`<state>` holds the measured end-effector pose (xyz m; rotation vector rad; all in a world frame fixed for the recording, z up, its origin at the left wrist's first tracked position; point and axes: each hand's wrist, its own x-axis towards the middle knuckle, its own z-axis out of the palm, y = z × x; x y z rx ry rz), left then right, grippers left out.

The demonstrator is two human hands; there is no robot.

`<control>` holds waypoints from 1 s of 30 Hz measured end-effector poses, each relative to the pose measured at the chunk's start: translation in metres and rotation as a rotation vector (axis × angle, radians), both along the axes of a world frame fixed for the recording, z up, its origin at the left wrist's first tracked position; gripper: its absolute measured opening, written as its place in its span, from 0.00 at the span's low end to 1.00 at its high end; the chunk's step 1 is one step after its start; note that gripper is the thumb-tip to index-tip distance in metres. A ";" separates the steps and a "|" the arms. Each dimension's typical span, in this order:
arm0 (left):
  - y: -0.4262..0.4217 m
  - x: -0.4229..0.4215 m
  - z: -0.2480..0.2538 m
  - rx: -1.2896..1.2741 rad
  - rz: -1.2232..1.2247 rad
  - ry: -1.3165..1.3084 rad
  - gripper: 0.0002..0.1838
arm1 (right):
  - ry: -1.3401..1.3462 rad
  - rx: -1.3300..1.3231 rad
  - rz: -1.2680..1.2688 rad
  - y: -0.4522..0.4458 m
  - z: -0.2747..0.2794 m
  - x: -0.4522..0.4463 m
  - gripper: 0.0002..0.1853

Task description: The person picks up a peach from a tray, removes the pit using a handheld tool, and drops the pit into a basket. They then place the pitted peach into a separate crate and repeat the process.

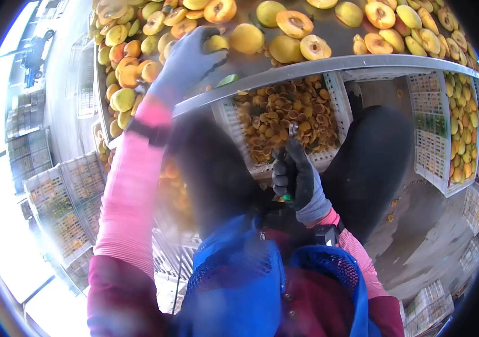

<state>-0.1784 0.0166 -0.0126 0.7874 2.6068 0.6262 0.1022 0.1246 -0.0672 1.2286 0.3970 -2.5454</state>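
My left hand (pixel 186 64), in a grey glove, reaches over the metal table's near edge. Its thumb and fingers curl around a yellow peach (pixel 216 43). Close beside it on the table lie a whole yellow peach (pixel 247 38) and several cut halves, such as a peach half with a hollow centre (pixel 294 23). Low in front of my lap, my right hand (pixel 296 177), in a dark grey glove, is closed around a small pitting tool (pixel 293 130). Its metal tip points away from me, and a bit of green shows below the fist; most of the handle is hidden.
The metal table rim (pixel 329 66) runs across in front of me. Beneath it, between my knees, a white crate (pixel 340 104) holds brown-orange pits and scraps (pixel 284 115). A crate of peaches (pixel 433 129) stands at right. More crates (pixel 62 196) are stacked at left.
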 end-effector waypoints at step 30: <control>0.008 0.227 0.006 0.877 0.513 -0.375 0.12 | 0.695 0.951 0.118 -0.025 0.033 0.023 0.17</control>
